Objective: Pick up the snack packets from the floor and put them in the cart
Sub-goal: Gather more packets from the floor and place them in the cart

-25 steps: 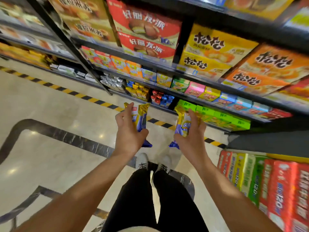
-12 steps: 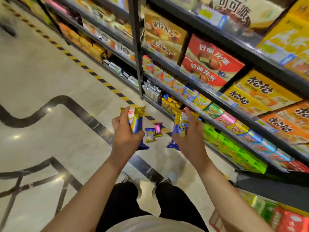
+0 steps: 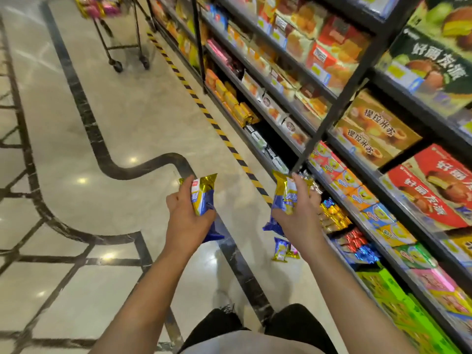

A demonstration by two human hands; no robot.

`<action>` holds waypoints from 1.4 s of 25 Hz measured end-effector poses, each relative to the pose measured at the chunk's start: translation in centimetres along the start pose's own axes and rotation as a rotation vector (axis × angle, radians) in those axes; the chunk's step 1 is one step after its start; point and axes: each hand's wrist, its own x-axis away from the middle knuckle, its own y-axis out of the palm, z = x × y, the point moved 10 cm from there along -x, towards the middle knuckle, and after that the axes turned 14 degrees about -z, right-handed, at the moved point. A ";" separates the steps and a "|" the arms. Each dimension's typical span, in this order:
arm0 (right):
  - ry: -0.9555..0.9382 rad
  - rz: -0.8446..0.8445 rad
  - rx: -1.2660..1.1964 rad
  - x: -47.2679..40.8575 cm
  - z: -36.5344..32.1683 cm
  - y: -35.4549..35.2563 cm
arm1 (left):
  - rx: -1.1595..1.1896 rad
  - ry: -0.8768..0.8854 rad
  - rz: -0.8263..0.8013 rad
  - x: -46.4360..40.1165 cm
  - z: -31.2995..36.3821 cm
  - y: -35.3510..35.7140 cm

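Now turned up the aisle, cart [image 3: 112,26] newly in view, well ahead. Left hand [image 3: 187,221] and right hand [image 3: 297,221] each gripping snack packets [image 3: 203,198]. More packets on floor [image 3: 282,251].

orange box [image 3: 371,134] reads "提拉米苏"; red box [image 3: 431,185] "好丽友·派".

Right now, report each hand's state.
Left hand: fingers closed around a snack packet.
Right hand: fingers closed around another snack packet.
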 end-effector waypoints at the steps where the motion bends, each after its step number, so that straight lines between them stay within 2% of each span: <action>1: -0.016 -0.028 0.011 -1.0 -1.7 1.5 | 0.024 -0.007 0.028 -0.2 -0.3 -1.9; 12: -0.192 -0.331 0.091 -14.7 -13.7 13.8 | 0.109 -0.139 0.242 -7.5 -3.6 -15.3; 25: -0.312 -0.576 0.193 -39.9 -31.9 21.5 | 0.183 -0.304 0.451 -24.7 -0.9 -29.0; 30: -0.302 -0.623 0.190 -45.5 -37.3 26.0 | 0.217 -0.315 0.510 -29.7 -1.6 -34.5; 35: -0.272 -0.635 0.193 -51.3 -42.3 31.6 | 0.212 -0.280 0.504 -35.9 -3.5 -42.5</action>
